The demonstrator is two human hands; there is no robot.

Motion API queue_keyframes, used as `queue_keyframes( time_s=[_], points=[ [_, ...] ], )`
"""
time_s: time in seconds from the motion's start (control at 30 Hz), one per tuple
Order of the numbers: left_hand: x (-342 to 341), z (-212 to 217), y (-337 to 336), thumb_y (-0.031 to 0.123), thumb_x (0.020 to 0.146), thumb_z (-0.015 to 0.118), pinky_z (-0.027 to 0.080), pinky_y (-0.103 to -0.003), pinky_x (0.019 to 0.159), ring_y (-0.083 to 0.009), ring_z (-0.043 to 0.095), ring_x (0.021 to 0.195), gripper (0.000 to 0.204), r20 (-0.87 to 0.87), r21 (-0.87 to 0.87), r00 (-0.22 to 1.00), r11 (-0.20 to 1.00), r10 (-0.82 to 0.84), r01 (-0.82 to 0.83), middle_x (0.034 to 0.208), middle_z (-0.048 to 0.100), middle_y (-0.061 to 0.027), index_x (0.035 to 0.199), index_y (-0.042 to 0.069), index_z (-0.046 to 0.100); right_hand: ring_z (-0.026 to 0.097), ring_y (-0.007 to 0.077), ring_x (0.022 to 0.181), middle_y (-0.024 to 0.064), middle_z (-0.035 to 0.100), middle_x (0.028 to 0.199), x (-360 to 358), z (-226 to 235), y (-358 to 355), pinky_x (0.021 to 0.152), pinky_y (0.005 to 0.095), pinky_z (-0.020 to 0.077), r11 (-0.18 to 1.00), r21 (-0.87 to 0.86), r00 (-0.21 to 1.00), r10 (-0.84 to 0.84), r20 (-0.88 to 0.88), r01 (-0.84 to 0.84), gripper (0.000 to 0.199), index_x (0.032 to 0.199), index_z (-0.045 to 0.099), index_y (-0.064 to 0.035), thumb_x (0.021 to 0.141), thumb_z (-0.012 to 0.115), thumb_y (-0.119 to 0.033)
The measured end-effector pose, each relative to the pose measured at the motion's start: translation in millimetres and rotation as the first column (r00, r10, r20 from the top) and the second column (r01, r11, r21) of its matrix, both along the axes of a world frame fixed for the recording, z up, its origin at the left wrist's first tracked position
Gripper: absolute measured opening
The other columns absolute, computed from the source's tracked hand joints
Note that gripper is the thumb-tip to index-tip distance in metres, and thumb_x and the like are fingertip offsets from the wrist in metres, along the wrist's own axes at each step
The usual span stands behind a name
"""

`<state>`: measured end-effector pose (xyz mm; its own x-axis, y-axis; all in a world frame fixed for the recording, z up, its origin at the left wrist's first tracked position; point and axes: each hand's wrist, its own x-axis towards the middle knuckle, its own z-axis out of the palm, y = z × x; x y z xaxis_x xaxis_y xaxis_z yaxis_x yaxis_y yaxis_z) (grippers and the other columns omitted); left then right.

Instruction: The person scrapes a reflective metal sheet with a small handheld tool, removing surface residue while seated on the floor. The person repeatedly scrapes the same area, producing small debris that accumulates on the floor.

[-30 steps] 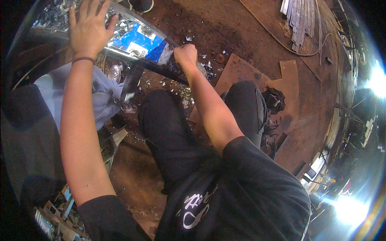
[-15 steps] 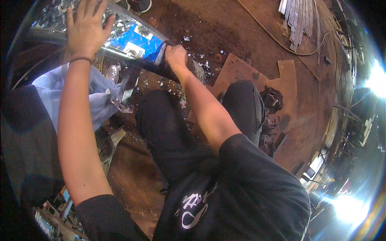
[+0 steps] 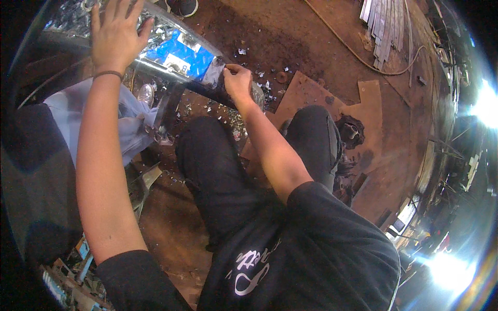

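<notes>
A long dark metal piece (image 3: pixel 210 91) with a shiny edge runs from the upper left to the top middle. Crumpled silvery scraps cover its far left part, and a blue sheet (image 3: pixel 195 58) with white patches lies on it nearer its right end. My left hand (image 3: pixel 116 39) rests palm down over the silvery part, fingers spread, a dark band round the wrist. At the right end of the piece, my right hand (image 3: pixel 239 83) has its fingers curled and thumb pressed in beside a greyish torn edge. Whatever it pinches is too small to make out.
A pale blue cloth (image 3: pixel 124 127) hangs below the piece at the left. Flat rusty plates (image 3: pixel 306 98) and small scraps lie on the brown floor. Metal strips (image 3: pixel 384 31) and a hose (image 3: pixel 345 44) are at the upper right. A shoe (image 3: pixel 188 7) shows at the top.
My right hand has shifted right and slightly down, from a fist against the blue sheet's end to a pinch farther along. My left hand stays spread, moved slightly right in the picture.
</notes>
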<state>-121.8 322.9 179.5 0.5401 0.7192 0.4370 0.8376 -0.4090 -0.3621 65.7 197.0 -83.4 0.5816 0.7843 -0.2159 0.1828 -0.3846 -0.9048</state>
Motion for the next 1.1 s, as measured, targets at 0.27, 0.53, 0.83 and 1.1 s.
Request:
queue_keyframes(
  time_s=[0.27, 0.53, 0.83, 1.1],
  points=[
    [2.6, 2.3, -3.2, 0.034, 0.082, 0.073, 0.023, -0.057, 0.123, -0.0361, 0.038, 0.143, 0.052, 0.016, -0.006, 1.0, 1.0, 0.01, -0.01, 0.139, 0.055, -0.0151, 0.126, 0.006, 0.067, 0.074, 0.0395, 0.093, 0.0229, 0.076, 0.096, -5.9, 21.4, 13.7, 0.085, 0.0441, 0.0571, 0.979, -0.199, 0.997, -0.018, 0.075, 0.033, 0.025, 0.093, 0.081, -0.0033, 0.084, 0.073, -0.025],
    [2.1, 1.4, -2.0, 0.033, 0.082, 0.073, 0.024, -0.056, 0.122, -0.0364, 0.04, 0.141, 0.05, 0.042, -0.012, 0.999, 1.0, -0.009, 0.01, 0.14, 0.055, -0.0154, 0.123, 0.005, 0.067, 0.071, 0.048, 0.1, 0.0332, 0.072, 0.098, -3.6, 20.2, 31.2, 0.093, 0.0496, 0.0548, 0.936, -0.35, 0.991, 0.007, 0.131, 0.04, 0.032, 0.089, 0.079, 0.0017, 0.083, 0.061, -0.024],
    [2.2, 2.2, -0.3, 0.034, 0.083, 0.073, 0.024, -0.056, 0.123, -0.0364, 0.041, 0.141, 0.051, 0.036, -0.009, 0.999, 1.0, -0.01, 0.01, 0.138, 0.056, -0.0154, 0.124, 0.005, 0.067, 0.069, 0.0491, 0.105, 0.0348, 0.07, 0.106, -1.5, 4.2, 34.6, 0.094, 0.0501, 0.0545, 0.914, -0.374, 0.977, 0.2, 0.073, -0.159, 0.039, 0.099, 0.073, 0.0098, 0.086, 0.06, -0.024],
    [-3.4, -0.2, -1.2, 0.036, 0.083, 0.072, 0.022, -0.056, 0.124, -0.0359, 0.041, 0.14, 0.052, -0.006, -0.029, 1.0, 0.999, 0.013, -0.013, 0.138, 0.056, -0.016, 0.124, 0.005, 0.067, 0.069, 0.0478, 0.098, 0.0331, 0.071, 0.101, -11.8, -9.4, 25.0, 0.09, 0.0503, 0.0538, 0.966, -0.215, 0.977, 0.172, 0.126, -0.143, 0.038, 0.101, 0.067, 0.0103, 0.091, 0.061, -0.026]
  ],
)
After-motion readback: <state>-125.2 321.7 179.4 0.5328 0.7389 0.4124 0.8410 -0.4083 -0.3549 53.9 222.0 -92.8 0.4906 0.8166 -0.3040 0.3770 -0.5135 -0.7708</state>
